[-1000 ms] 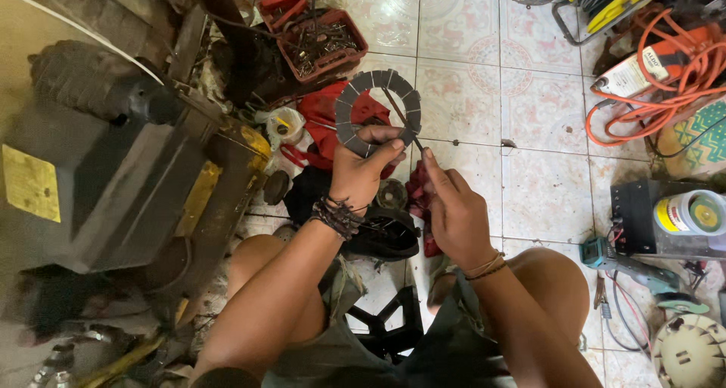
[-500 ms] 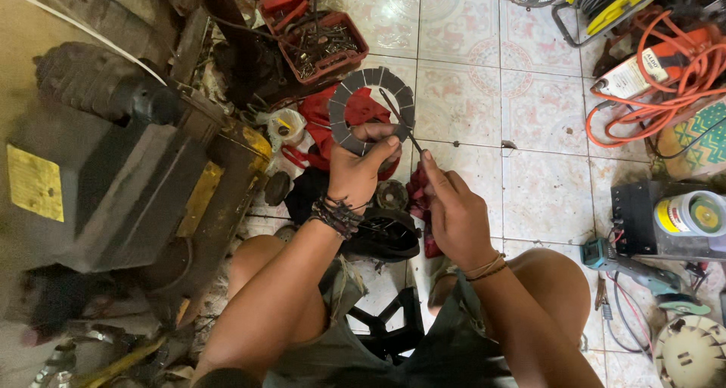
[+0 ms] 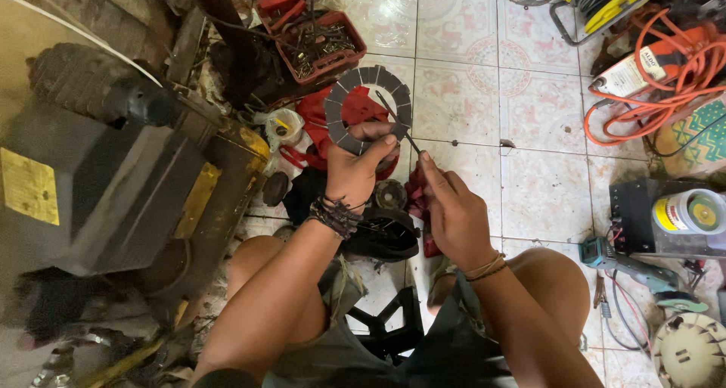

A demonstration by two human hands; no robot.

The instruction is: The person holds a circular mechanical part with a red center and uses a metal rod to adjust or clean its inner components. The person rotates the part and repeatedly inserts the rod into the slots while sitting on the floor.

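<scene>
Head view, looking down over my knees to a tiled floor: my left hand is clenched on the lower edge of a grey segmented ring, held upright above a red tool. My right hand pinches a thin metal rod whose tip rests against the ring's right side. A red tray of screws sits just beyond; an orange cable lies well apart at right.

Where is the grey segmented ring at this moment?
In the head view, the grey segmented ring is held up at top centre by the left hand, above the tiled floor, just below the red parts tray.
</scene>
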